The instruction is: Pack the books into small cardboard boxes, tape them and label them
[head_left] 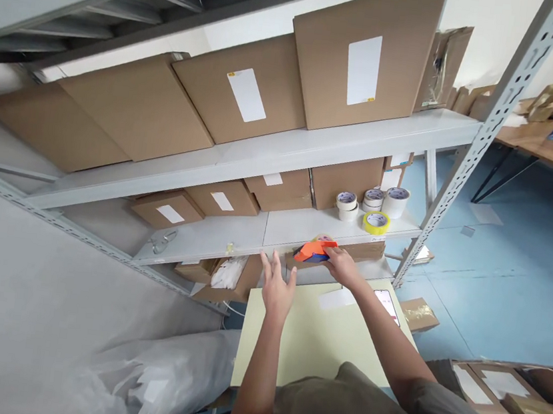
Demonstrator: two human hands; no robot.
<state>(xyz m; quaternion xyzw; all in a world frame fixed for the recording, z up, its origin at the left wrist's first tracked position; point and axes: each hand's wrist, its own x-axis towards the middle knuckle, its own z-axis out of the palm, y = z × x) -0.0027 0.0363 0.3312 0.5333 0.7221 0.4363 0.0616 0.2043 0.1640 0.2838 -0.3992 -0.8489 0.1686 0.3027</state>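
Note:
My right hand (342, 266) is wrapped round an orange and blue tape dispenser (315, 250), held at the front edge of the middle shelf (233, 228). To its left, my left hand (276, 287) is raised with fingers spread and nothing in it. Below both hands lies a pale yellow tabletop (310, 345) with a white paper slip (336, 299) and a phone (387, 306) on it. Behind the dispenser, rolls of white tape (346, 205) and a yellow tape roll (376, 223) sit on the shelf.
Cardboard boxes (240, 88) line the upper shelf (275, 136). A perforated metal post (487, 132) rises on the right. Clear plastic wrap (169, 382) bulges at lower left. An open carton of boxes (505, 396) stands at lower right. Beyond is a wooden table (536, 148).

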